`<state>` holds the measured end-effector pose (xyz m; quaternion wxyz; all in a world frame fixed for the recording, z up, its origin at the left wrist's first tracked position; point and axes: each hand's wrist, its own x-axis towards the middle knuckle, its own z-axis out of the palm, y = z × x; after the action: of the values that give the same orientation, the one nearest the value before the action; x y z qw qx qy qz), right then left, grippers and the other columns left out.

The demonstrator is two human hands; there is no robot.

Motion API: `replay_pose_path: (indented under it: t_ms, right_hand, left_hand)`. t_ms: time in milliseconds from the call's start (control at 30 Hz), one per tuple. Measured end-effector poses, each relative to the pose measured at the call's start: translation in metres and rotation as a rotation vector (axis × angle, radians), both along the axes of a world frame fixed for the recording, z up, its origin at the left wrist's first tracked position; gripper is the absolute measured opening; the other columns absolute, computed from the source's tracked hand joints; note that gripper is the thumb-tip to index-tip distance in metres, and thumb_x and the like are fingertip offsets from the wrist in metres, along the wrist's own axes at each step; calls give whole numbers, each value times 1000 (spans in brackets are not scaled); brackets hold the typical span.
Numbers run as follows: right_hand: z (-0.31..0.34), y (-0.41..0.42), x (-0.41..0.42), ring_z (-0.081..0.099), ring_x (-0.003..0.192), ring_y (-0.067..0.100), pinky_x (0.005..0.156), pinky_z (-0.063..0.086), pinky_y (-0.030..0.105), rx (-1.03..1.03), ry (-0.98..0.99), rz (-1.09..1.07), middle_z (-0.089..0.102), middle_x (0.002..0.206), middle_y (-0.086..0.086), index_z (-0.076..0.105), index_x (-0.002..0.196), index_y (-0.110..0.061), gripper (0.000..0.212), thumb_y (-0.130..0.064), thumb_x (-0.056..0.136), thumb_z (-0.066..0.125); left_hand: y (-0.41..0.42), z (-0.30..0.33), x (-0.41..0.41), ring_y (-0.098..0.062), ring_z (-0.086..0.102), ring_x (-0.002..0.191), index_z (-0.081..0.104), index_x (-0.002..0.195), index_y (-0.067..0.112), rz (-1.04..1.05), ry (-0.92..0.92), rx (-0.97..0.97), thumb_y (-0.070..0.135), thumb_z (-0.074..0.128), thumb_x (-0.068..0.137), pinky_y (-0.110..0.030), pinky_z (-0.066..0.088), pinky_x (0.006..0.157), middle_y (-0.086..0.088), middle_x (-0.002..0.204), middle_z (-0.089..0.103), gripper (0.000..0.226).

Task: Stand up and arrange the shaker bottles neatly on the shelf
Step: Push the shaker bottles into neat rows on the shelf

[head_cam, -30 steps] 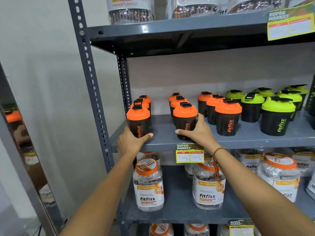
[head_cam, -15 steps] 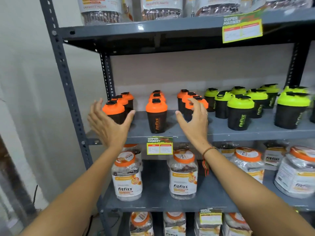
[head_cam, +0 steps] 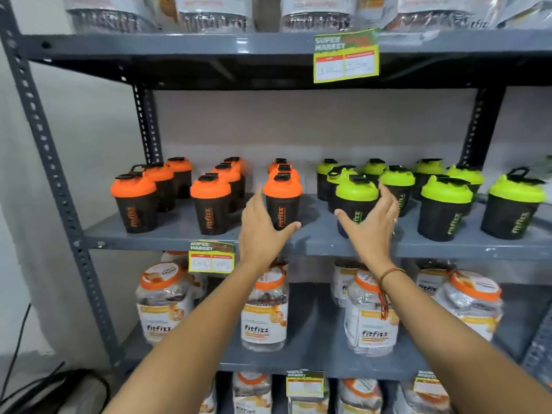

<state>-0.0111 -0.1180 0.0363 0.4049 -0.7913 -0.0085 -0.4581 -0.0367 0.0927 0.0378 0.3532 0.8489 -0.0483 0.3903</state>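
Observation:
Black shaker bottles stand upright in rows on the grey middle shelf [head_cam: 319, 245]: orange-lidded ones on the left, green-lidded ones on the right. My left hand [head_cam: 260, 231] is open, fingers spread, its thumb just in front of the third front orange-lidded shaker [head_cam: 282, 201], not gripping it. My right hand [head_cam: 372, 225] is open too, cupped in front of the leftmost front green-lidded shaker [head_cam: 355, 201] and hiding its lower half. Two more front orange shakers [head_cam: 134, 204] [head_cam: 210, 206] stand further left.
Clear fitfizz jars [head_cam: 264, 312] with orange lids fill the shelf below. Wrapped jars line the top shelf [head_cam: 209, 46]. Yellow price tags [head_cam: 346, 59] [head_cam: 211, 258] hang on the shelf edges. A grey perforated upright [head_cam: 50, 174] and a white wall are on the left.
Both hands let go of the two left orange shakers and moved right along the shelf. They now hover open at the third orange row and the first green row.

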Motion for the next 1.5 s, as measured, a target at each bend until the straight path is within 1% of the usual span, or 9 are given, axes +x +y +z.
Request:
replay_pose_path:
  t_ms: [100, 167, 267, 400, 633, 1133, 1300, 1400, 1500]
  right_hand:
    - [-8, -14, 12, 31, 142, 34, 113, 30, 46, 49, 219, 116, 31, 155, 16, 16, 155, -11, 117, -52, 68, 82]
    - [-9, -21, 20, 38, 138, 36, 108, 37, 46, 32, 321, 147, 38, 152, 17, 18, 153, -11, 119, -56, 64, 83]
    - [-7, -27, 31, 51, 126, 39, 95, 44, 45, -16, 385, 109, 52, 138, 18, 31, 139, -8, 107, -58, 61, 83]
    - [-4, -33, 40, 57, 115, 41, 78, 44, 42, -69, 459, 86, 60, 124, 19, 36, 113, -11, 86, -60, 60, 83]
    - [-5, -36, 39, 61, 108, 37, 78, 47, 41, -89, 439, 121, 65, 116, 14, 39, 103, -16, 77, -61, 59, 82]
    - [-3, -33, 25, 61, 110, 34, 85, 52, 44, -87, 425, 189, 64, 118, 11, 41, 105, -18, 80, -67, 55, 80]
    - [-2, -33, 26, 60, 112, 33, 87, 52, 44, -81, 433, 205, 63, 120, 11, 42, 108, -16, 80, -63, 57, 82]
    - [0, -37, 27, 59, 116, 29, 85, 47, 36, -38, 452, 267, 61, 127, 8, 42, 118, -17, 89, -61, 53, 86]
    - [2, -45, 25, 54, 124, 25, 92, 43, 32, -3, 475, 341, 55, 139, 3, 37, 137, -20, 111, -62, 49, 88]
  left_hand:
    - [0, -4, 19, -31, 33, 136, 13, 150, 9, 39, 235, -80, 62, 80, 61, -47, 36, 104, -14, 152, 32, 122]
    - [4, -5, 30, -33, 40, 131, 20, 147, 8, 41, 317, -100, 65, 79, 57, -47, 41, 98, -15, 147, 39, 122]
    - [10, -6, 42, -33, 53, 118, 34, 135, 10, 23, 385, -82, 70, 77, 55, -41, 45, 83, -13, 132, 54, 110]
    - [9, -3, 52, -28, 56, 112, 43, 127, 16, 5, 421, -95, 72, 76, 54, -41, 47, 81, -7, 125, 60, 98]
    - [6, -6, 56, -23, 63, 96, 56, 111, 21, 34, 362, -52, 67, 76, 59, -30, 44, 67, -1, 108, 69, 72]
    - [-1, -12, 38, -25, 64, 97, 53, 116, 19, 113, 296, -64, 66, 72, 63, -31, 46, 70, -2, 108, 69, 73]
    - [-1, -16, 36, -27, 62, 105, 52, 122, 18, 95, 284, -78, 69, 72, 62, -40, 53, 80, -5, 116, 67, 82]
    - [-3, -18, 27, -31, 54, 118, 40, 136, 16, 109, 262, -128, 76, 70, 57, -47, 50, 89, -8, 128, 60, 104]
    - [-11, -25, 11, -22, 49, 120, 33, 137, 20, 100, 10, -247, 71, 72, 60, -39, 46, 88, -3, 132, 50, 100]
